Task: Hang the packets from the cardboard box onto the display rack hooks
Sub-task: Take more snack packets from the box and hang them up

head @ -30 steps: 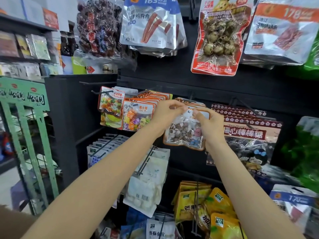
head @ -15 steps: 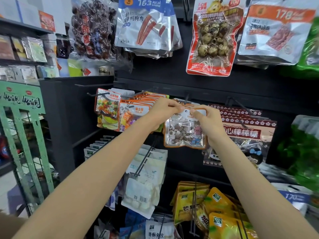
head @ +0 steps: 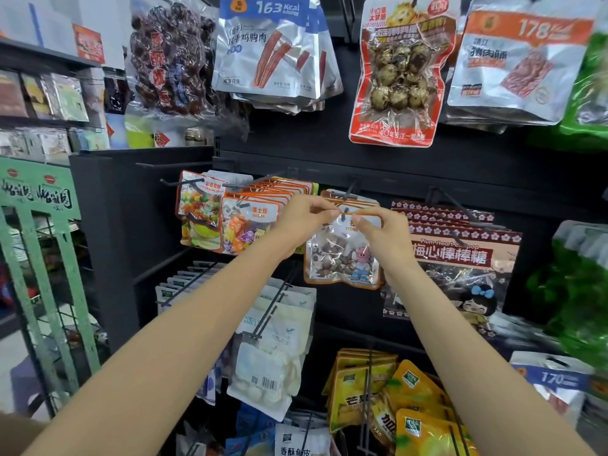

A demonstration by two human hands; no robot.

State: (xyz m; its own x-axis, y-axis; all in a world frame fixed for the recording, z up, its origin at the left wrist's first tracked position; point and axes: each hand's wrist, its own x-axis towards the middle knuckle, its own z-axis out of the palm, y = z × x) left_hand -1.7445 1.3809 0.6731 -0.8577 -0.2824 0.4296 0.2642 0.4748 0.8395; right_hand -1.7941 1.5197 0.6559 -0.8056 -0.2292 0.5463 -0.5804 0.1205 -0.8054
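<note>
Both hands up at the middle row of the black rack (head: 460,169), working one packet (head: 342,255). It's a clear pouch with an orange border, brown and white pieces inside and a cartoon figure at its lower right.

Left hand (head: 304,218) pinches the packet's top edge from 9 o'clock, thumb and forefinger closed narrow on the header. Right hand (head: 381,232) pinches the same top edge from 3 o'clock, the other fingers curled behind the pouch. The packet hangs upright between them, right at frame centre.

The hook (head: 348,194) runs down toward the camera from 12 o'clock of the packet. Its tip sits at the header hole between the two thumbs. Can't tell whether the tip is through the hole. More orange-edged packets sit further back on the same hook.

Neighbours: candy packets (head: 250,222) at 9 o'clock, just beside the left hand. Lollipop bags (head: 460,255) at 3 o'clock, behind the right wrist. White pouches (head: 269,350) at 7 o'clock, yellow mango bags (head: 394,399) at 5 o'clock. Egg packet (head: 398,74) at 12 o'clock, one row up. Green wire stand (head: 39,258) far out at 9 o'clock.
</note>
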